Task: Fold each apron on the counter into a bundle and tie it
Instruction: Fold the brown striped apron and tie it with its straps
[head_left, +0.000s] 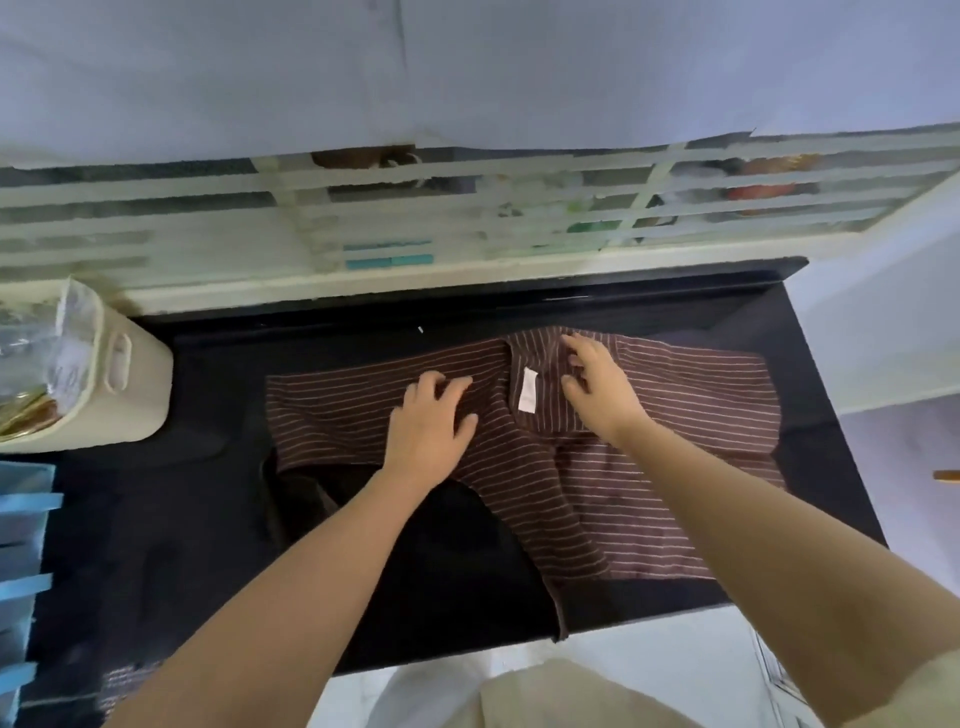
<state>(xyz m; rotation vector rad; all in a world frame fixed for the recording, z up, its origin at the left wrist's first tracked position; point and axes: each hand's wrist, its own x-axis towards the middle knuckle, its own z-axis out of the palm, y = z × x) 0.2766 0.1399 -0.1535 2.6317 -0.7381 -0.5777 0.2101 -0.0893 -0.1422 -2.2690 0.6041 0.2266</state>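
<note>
Both forearms reach in from the lower edge of the frame toward the centre. The left hand (428, 421) lies palm down on the apron (649, 467), its fingers spread and relaxed, grasping nothing. The right hand (602, 387), just right of centre, rests on the cloth by its lightly bent fingertips, released as well, beside a white label (528, 389) sewn into the fabric.

The apron, brown with thin pale stripes, lies partly folded across the centre and right of a black counter (182, 519), one corner drooping over the lower edge. A cream container (130, 374) stands on the counter at the left of the frame. Above runs a window with pale horizontal slats (467, 208), under a light wall.
</note>
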